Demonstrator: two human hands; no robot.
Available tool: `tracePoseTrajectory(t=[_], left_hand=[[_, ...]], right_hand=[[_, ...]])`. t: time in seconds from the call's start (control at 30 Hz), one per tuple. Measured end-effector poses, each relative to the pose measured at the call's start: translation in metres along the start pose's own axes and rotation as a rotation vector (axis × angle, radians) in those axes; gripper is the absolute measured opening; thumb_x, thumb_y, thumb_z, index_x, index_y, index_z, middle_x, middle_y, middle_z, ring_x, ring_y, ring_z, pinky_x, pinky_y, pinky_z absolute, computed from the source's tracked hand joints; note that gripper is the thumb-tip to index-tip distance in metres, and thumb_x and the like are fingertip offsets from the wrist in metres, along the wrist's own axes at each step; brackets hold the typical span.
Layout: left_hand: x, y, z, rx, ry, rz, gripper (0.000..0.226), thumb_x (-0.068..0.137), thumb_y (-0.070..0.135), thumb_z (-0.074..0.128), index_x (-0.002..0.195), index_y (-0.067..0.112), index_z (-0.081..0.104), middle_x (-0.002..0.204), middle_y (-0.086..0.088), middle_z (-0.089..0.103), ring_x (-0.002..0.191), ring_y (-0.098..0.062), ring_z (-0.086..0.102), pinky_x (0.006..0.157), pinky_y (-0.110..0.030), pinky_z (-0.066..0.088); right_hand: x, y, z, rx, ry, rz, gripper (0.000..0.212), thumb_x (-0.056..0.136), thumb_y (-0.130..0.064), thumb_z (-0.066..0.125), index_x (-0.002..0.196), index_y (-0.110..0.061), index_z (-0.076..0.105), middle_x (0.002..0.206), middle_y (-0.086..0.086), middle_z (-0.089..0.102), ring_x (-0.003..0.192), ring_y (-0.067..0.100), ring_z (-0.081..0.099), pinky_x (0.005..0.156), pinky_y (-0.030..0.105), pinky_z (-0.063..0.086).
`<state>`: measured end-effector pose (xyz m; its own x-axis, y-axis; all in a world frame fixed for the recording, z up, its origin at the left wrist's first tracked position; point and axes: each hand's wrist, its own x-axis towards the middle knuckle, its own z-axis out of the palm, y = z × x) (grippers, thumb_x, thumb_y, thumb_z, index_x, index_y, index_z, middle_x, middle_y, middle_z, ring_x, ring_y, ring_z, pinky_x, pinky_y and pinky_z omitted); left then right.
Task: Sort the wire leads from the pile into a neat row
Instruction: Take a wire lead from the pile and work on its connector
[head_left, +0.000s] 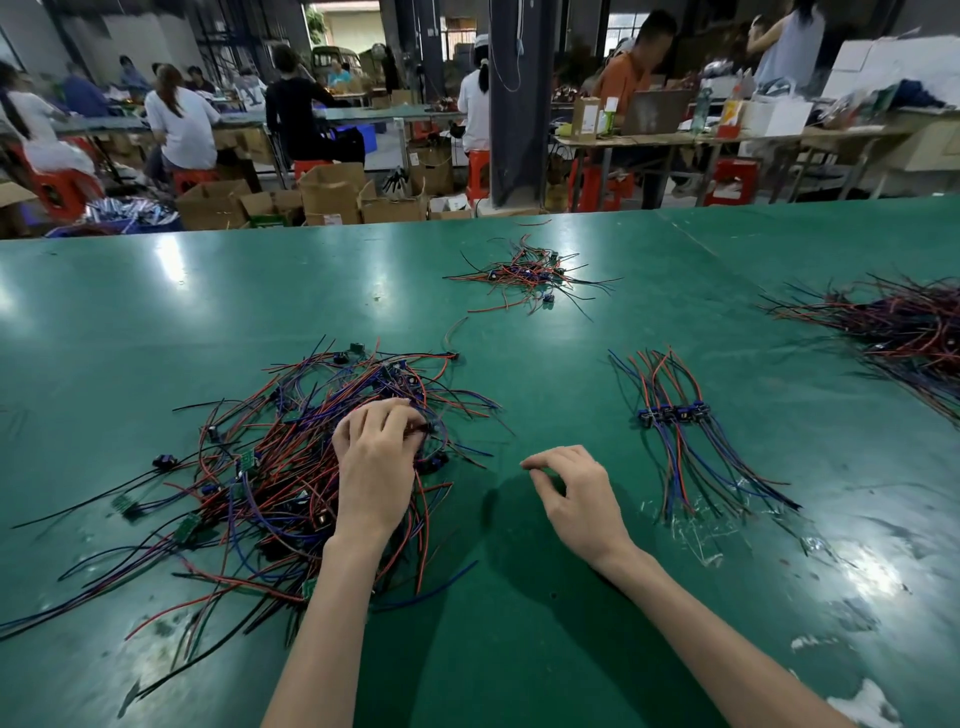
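A tangled pile of red, blue and black wire leads with small blue and black connectors lies on the green table at the left. My left hand rests on top of the pile, its fingers pinching a lead with a dark connector near the pile's right side. To the right, a neat row of leads lies side by side with their blue connectors lined up. My right hand hovers over bare table between pile and row, fingers loosely curled and holding nothing.
A smaller loose pile of leads lies further back at the centre. A large heap of leads sits at the right edge. Clear tape scraps stick to the table below the row. People work at benches beyond the far edge.
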<state>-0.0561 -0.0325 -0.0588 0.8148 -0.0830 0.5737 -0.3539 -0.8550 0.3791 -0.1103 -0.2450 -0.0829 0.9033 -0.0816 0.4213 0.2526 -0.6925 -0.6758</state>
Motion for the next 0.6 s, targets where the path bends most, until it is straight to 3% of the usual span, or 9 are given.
tracePoseTrajectory(t=[0.07,0.17,0.27,0.4,0.5,0.6], left_hand=[[0.001,0.012,-0.005,-0.126,0.134,0.013,0.015,0.088,0.007,0.063,0.103,0.008,0.063,0.105,-0.006,0.064,0.102,-0.028,0.056,0.094,-0.041,0.037],[-0.002,0.035,-0.008,-0.428,0.224,-0.014,0.014,0.09,0.003,0.058,0.104,0.006,0.06,0.094,-0.005,0.065,0.088,-0.024,0.059,0.082,-0.04,0.049],[-0.008,0.059,-0.007,-0.675,0.204,-0.06,0.01,0.092,0.01,0.058,0.1,0.015,0.056,0.082,0.006,0.064,0.074,-0.007,0.062,0.071,-0.022,0.051],[-0.014,0.074,0.002,-0.869,0.043,-0.236,0.011,0.091,0.012,0.061,0.086,0.02,0.057,0.063,0.004,0.064,0.047,-0.01,0.055,0.049,-0.026,0.049],[-0.021,0.08,0.011,-0.942,-0.146,-0.342,0.011,0.089,0.01,0.063,0.08,0.013,0.058,0.056,0.0,0.065,0.037,-0.01,0.047,0.038,-0.023,0.04],[-0.025,0.084,0.015,-0.996,-0.248,-0.41,0.013,0.09,0.01,0.062,0.079,0.007,0.056,0.054,0.0,0.065,0.031,-0.009,0.041,0.032,-0.02,0.035]], right_hand=[[0.001,-0.001,-0.003,0.044,0.045,0.049,0.014,0.088,-0.001,0.061,0.092,-0.009,0.073,0.091,-0.002,0.07,0.095,0.015,0.059,0.086,0.02,0.042],[0.004,0.0,-0.005,0.094,0.052,0.104,0.016,0.088,-0.001,0.06,0.093,-0.009,0.073,0.091,-0.002,0.07,0.094,0.014,0.06,0.086,0.023,0.045],[0.004,-0.001,-0.005,0.198,0.014,0.145,0.017,0.087,0.001,0.06,0.091,-0.01,0.073,0.089,-0.004,0.069,0.091,0.015,0.062,0.084,0.025,0.047],[0.007,-0.007,-0.007,0.522,-0.112,0.236,0.016,0.086,-0.002,0.066,0.092,-0.016,0.07,0.089,0.002,0.071,0.083,0.013,0.062,0.079,0.021,0.049],[0.008,-0.011,-0.01,0.852,-0.19,0.322,0.02,0.083,-0.003,0.067,0.099,-0.016,0.068,0.087,0.001,0.069,0.078,0.006,0.059,0.069,0.016,0.047],[0.009,-0.011,-0.013,0.928,-0.22,0.363,0.029,0.073,-0.013,0.072,0.101,-0.017,0.069,0.088,-0.003,0.072,0.077,0.006,0.06,0.066,0.017,0.046]])
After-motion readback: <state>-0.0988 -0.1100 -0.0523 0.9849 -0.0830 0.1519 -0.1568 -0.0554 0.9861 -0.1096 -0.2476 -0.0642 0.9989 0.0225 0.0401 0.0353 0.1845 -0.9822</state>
